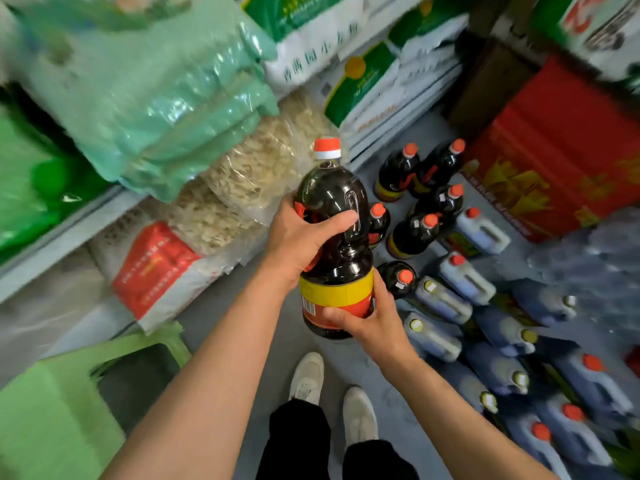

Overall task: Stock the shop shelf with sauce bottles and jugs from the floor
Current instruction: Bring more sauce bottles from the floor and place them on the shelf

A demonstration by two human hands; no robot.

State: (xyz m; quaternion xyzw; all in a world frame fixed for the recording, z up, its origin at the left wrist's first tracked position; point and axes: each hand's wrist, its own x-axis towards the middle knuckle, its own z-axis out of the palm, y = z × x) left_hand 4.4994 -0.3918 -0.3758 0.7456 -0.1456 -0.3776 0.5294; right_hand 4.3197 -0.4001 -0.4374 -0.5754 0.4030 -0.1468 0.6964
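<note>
I hold a large dark sauce bottle (337, 216) with an orange cap and a yellow and red label, upright above the floor. My left hand (299, 239) grips its upper body from the left. My right hand (372, 315) wraps the labelled base from the right. Several more dark sauce bottles (420, 199) stand on the floor just beyond it. Several pale plastic jugs (467, 280) with red or gold caps fill the floor to the right. The shop shelf (65, 233) runs along the left, its edge grey.
Green bags (156, 98) and sacks of dried noodles (249, 171) are piled on the shelf at left. White and green rice sacks (374, 81) lean at the back. A red carton (554, 150) stands at right. A green plastic stool (65, 403) sits at lower left beside my feet (332, 393).
</note>
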